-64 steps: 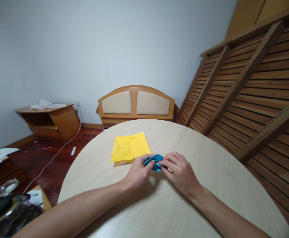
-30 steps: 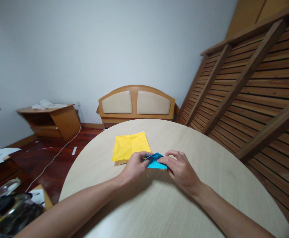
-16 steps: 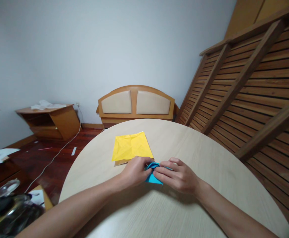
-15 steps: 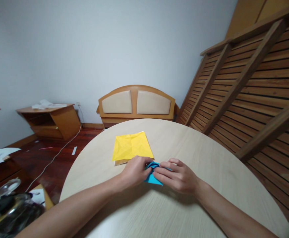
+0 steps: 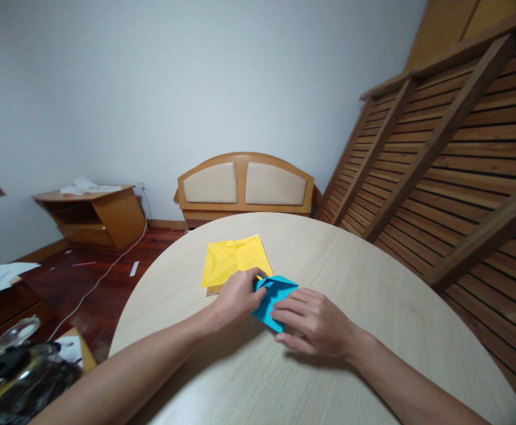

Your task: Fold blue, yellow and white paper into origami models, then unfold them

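A folded piece of blue paper (image 5: 267, 310) is held between my two hands, just above or on the round table (image 5: 355, 271). My left hand (image 5: 241, 295) pinches its left edge, thumb on the near face and fingers behind. On the right side, my right hand (image 5: 313, 321) grips the paper with its fingers lying over the face and the thumb low by the near corner. A raised flap shows along the paper's top edge. Beyond my left hand lies a creased yellow sheet (image 5: 235, 260) on top of a pale stack, whose edge shows beneath it.
A wooden slatted frame (image 5: 461, 165) leans at the right. Behind the table stands a headboard (image 5: 244, 183). To the left are a low cabinet (image 5: 107, 218), a white cable (image 5: 107, 271) on the floor, and a glass pot (image 5: 32, 378) with a dark lid.
The blue paper has been tilted up and opened out, so more of its face shows. My right hand has shifted to its lower right side; my left hand has moved slightly up.
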A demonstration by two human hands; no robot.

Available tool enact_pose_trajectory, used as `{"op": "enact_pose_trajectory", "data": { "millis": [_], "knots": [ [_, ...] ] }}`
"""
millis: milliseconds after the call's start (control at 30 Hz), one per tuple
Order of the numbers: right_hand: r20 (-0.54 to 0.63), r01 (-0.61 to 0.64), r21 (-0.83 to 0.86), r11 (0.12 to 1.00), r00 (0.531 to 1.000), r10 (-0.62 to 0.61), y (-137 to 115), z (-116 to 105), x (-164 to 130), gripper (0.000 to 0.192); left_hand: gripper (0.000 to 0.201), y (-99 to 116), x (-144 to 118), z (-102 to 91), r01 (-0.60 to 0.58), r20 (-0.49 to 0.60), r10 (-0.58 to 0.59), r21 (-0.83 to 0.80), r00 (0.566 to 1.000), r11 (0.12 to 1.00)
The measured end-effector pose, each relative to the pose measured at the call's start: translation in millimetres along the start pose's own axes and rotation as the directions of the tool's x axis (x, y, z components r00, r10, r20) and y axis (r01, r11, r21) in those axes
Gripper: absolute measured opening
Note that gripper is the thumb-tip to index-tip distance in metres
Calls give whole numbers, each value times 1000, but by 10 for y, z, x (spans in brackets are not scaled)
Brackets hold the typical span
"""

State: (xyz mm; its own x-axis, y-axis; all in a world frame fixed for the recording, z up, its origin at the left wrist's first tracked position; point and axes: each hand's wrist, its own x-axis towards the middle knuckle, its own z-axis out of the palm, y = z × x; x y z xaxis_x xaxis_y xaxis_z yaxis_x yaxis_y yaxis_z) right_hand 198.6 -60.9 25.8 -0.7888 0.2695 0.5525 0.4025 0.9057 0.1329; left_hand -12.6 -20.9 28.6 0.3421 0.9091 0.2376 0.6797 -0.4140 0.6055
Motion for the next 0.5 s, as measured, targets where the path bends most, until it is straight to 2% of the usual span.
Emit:
{"op": "enact_pose_trajectory", "data": {
  "millis": [100, 167, 233, 500],
  "knots": [
    [-65, -180, 125, 976, 980, 190, -13, 34, -19, 29, 25, 1, 3, 7, -24, 4, 25, -15, 1000, 1000],
    [-90, -317, 148, 937, 939, 332, -20, 67, -16, 25, 26, 18, -6, 8, -35, 16, 35, -6, 999, 999],
    [-93, -407, 150, 901, 902, 423, -22, 96, -5, 21, 28, 42, -20, 7, -29, 36, 29, 2, 999, 1000],
    [-118, -426, 111, 898, 891, 438, 25, 120, -24, 18, 33, 90, -51, 12, -60, 70, 61, -14, 996, 998]
  ]
}}
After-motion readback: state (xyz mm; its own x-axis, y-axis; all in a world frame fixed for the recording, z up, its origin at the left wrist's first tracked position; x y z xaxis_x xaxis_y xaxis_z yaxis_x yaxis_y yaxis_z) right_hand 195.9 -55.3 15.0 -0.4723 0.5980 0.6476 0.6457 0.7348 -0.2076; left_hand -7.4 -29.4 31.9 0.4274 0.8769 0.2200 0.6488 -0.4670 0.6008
